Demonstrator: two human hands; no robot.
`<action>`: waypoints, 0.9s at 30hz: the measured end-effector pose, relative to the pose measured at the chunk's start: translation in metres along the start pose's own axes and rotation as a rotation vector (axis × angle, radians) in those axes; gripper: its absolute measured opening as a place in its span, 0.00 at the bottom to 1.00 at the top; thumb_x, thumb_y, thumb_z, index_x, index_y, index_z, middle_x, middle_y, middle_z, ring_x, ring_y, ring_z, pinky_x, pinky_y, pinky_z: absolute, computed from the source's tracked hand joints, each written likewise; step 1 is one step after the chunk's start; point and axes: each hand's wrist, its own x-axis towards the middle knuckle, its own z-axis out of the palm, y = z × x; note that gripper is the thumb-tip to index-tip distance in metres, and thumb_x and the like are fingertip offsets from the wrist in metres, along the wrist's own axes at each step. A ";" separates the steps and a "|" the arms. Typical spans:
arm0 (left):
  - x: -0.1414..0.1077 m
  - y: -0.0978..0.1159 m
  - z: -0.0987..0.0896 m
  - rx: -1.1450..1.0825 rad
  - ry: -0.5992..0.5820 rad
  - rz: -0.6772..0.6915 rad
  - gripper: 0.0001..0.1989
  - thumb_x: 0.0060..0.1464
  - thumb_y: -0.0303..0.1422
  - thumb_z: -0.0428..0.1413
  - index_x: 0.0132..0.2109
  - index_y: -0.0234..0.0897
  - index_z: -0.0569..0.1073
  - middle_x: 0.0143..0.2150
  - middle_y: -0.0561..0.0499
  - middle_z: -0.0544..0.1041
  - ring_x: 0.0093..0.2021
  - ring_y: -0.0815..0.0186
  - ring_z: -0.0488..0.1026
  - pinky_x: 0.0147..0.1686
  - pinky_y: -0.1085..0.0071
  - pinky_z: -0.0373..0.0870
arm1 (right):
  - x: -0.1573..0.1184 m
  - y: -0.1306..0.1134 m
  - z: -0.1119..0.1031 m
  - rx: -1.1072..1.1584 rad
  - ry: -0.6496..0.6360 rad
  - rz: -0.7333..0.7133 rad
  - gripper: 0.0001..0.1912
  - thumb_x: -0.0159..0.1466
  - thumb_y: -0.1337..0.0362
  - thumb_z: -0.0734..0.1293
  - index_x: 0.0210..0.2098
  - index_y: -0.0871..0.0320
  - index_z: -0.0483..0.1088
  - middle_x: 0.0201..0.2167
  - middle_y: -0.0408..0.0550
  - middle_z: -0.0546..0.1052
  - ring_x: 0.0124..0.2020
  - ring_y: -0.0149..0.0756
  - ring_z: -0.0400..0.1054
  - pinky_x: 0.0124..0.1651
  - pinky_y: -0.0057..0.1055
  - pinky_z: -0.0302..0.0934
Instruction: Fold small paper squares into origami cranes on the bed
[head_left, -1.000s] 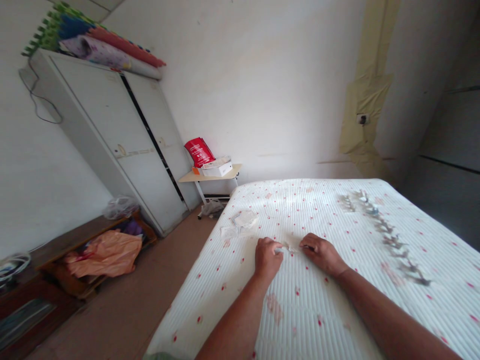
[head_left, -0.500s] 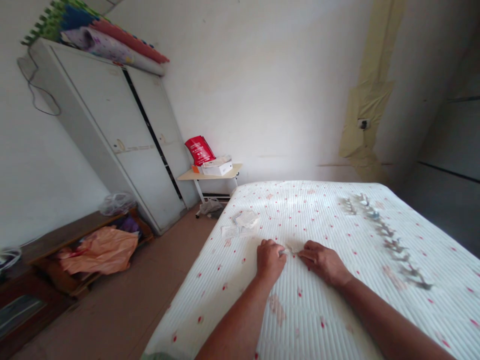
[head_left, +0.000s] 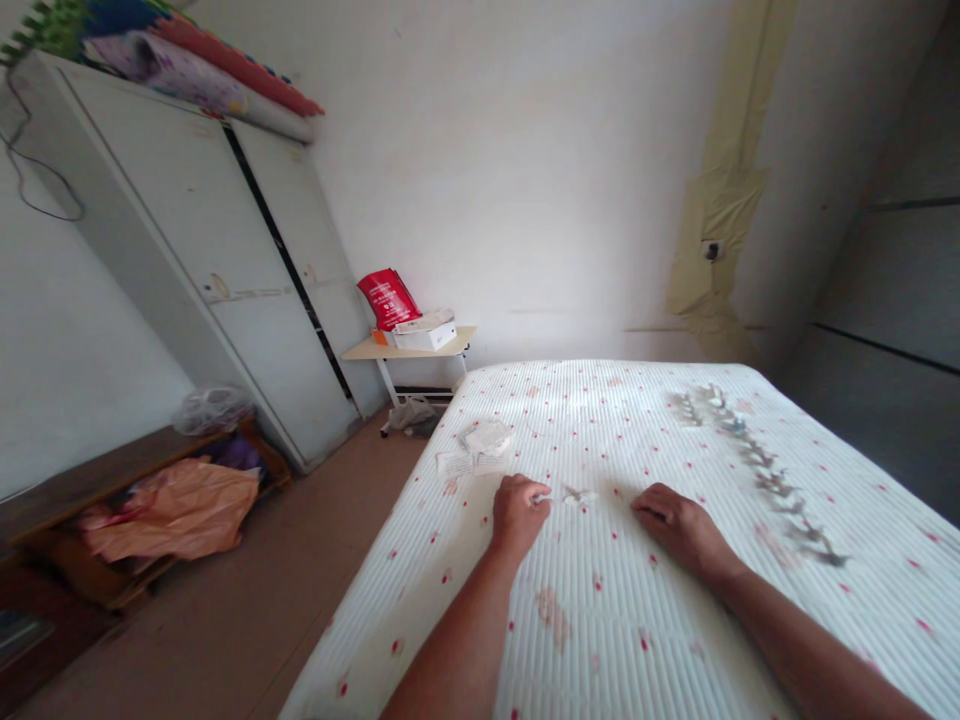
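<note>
Low cabinet [head_left: 112, 455]: one, wooden; one clear plastic bag [head_left: 214, 408] on top, at its right end; one orange bag [head_left: 176, 510] at its front.
Wardrobe [head_left: 172, 200]: one, pale, two doors in view; on its top, one patterned roll [head_left: 187, 78] with coloured foam mats [head_left: 232, 65] above it, their number unclear.
Counter [head_left: 356, 350]: one, small, beyond the bed's far left corner; it bears one red bag [head_left: 388, 300] and, toward its right edge, one white box [head_left: 427, 337].
Paper stack [head_left: 487, 435]: one, white, near the bed's left edge, with printed paper [head_left: 454, 464] beside it, sheets not countable.
Left hand [head_left: 520, 512]: one, over the bed [head_left: 450, 620]; grip narrow, thumb and forefinger slightly parted, nothing seen between them.
Folded piece [head_left: 577, 496]: one, small, greyish white, lying between the two hands, apart from both; nearer the bed's left edge than its right.
Right hand [head_left: 679, 525]: one, fingers curled, tips toward the folded piece; whether the grip holds anything cannot be told.
Small figures [head_left: 772, 483]: one long row slanting along the bed's right edge from near the far right corner, plus one short row [head_left: 686, 409] to its left; too blurred for a sure count.
Socket [head_left: 712, 250]: one, on the wall, amid yellowish covering [head_left: 739, 120].
</note>
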 end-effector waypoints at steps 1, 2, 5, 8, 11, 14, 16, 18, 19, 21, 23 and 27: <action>-0.001 0.003 0.000 0.024 -0.033 0.027 0.07 0.42 0.27 0.58 0.32 0.40 0.77 0.30 0.53 0.74 0.36 0.67 0.67 0.40 0.72 0.62 | -0.002 0.001 -0.001 0.009 -0.003 0.005 0.14 0.61 0.61 0.55 0.31 0.56 0.71 0.32 0.48 0.73 0.34 0.35 0.68 0.38 0.30 0.62; -0.001 0.006 0.001 0.054 -0.063 0.053 0.08 0.42 0.28 0.58 0.33 0.41 0.77 0.31 0.52 0.74 0.36 0.67 0.67 0.40 0.72 0.61 | -0.003 0.001 -0.001 0.013 -0.003 0.008 0.14 0.61 0.61 0.55 0.31 0.56 0.71 0.32 0.48 0.73 0.34 0.35 0.68 0.38 0.30 0.62; -0.003 0.016 0.003 0.176 -0.125 0.084 0.07 0.44 0.32 0.57 0.34 0.44 0.77 0.32 0.51 0.74 0.38 0.65 0.65 0.40 0.70 0.59 | -0.005 -0.002 -0.003 0.007 0.007 0.011 0.13 0.61 0.62 0.56 0.30 0.56 0.71 0.32 0.48 0.73 0.34 0.35 0.68 0.39 0.31 0.62; -0.003 0.022 0.005 0.262 -0.155 0.097 0.07 0.46 0.34 0.57 0.34 0.43 0.77 0.34 0.51 0.73 0.41 0.64 0.64 0.40 0.69 0.57 | -0.005 -0.006 -0.003 -0.011 0.008 0.022 0.13 0.61 0.62 0.56 0.30 0.56 0.71 0.31 0.48 0.73 0.33 0.35 0.68 0.38 0.31 0.62; -0.002 0.024 0.006 0.312 -0.195 0.087 0.06 0.48 0.34 0.55 0.34 0.42 0.76 0.35 0.50 0.73 0.42 0.63 0.63 0.40 0.69 0.56 | -0.004 -0.008 -0.003 -0.033 -0.003 0.036 0.14 0.61 0.62 0.55 0.30 0.55 0.71 0.32 0.48 0.73 0.33 0.35 0.67 0.37 0.31 0.62; 0.000 0.025 0.007 0.336 -0.218 0.087 0.07 0.49 0.35 0.54 0.34 0.42 0.76 0.35 0.50 0.72 0.42 0.63 0.63 0.40 0.69 0.56 | -0.004 -0.008 -0.002 -0.051 -0.008 0.037 0.14 0.61 0.61 0.55 0.30 0.55 0.71 0.32 0.48 0.73 0.33 0.35 0.67 0.37 0.31 0.62; 0.000 0.026 0.008 0.342 -0.216 0.100 0.07 0.50 0.35 0.54 0.35 0.42 0.76 0.35 0.49 0.72 0.42 0.63 0.62 0.40 0.69 0.56 | -0.004 -0.008 -0.002 -0.062 -0.009 0.036 0.15 0.61 0.61 0.55 0.30 0.55 0.71 0.31 0.48 0.72 0.33 0.34 0.67 0.37 0.30 0.62; 0.000 0.027 0.008 0.353 -0.216 0.119 0.07 0.50 0.34 0.54 0.34 0.41 0.76 0.34 0.49 0.72 0.42 0.63 0.62 0.39 0.69 0.56 | -0.003 -0.007 -0.001 -0.074 -0.011 0.040 0.15 0.61 0.61 0.54 0.30 0.55 0.71 0.32 0.48 0.72 0.33 0.34 0.67 0.37 0.30 0.62; 0.000 0.027 0.009 0.360 -0.218 0.128 0.07 0.50 0.34 0.53 0.33 0.40 0.76 0.34 0.49 0.72 0.41 0.63 0.62 0.39 0.68 0.56 | -0.003 -0.007 -0.001 -0.078 -0.011 0.043 0.15 0.61 0.61 0.54 0.30 0.55 0.71 0.32 0.47 0.72 0.33 0.34 0.67 0.37 0.30 0.62; 0.000 0.028 0.009 0.374 -0.215 0.144 0.08 0.51 0.34 0.53 0.32 0.40 0.76 0.34 0.49 0.72 0.41 0.63 0.62 0.39 0.68 0.56 | -0.003 -0.008 -0.001 -0.080 -0.010 0.047 0.15 0.61 0.61 0.54 0.30 0.55 0.71 0.32 0.47 0.72 0.33 0.34 0.67 0.37 0.30 0.62; 0.001 0.028 0.010 0.382 -0.207 0.155 0.08 0.51 0.33 0.52 0.32 0.39 0.76 0.34 0.48 0.72 0.41 0.63 0.62 0.39 0.68 0.56 | -0.004 -0.008 -0.001 -0.077 -0.003 0.048 0.15 0.61 0.61 0.55 0.30 0.55 0.71 0.31 0.47 0.72 0.33 0.34 0.67 0.37 0.30 0.62; 0.002 0.029 0.013 0.396 -0.196 0.162 0.08 0.51 0.32 0.52 0.30 0.38 0.76 0.33 0.48 0.72 0.41 0.63 0.63 0.38 0.68 0.56 | -0.003 -0.010 -0.001 -0.075 0.007 0.040 0.15 0.61 0.62 0.55 0.30 0.55 0.71 0.31 0.47 0.72 0.32 0.34 0.67 0.37 0.30 0.61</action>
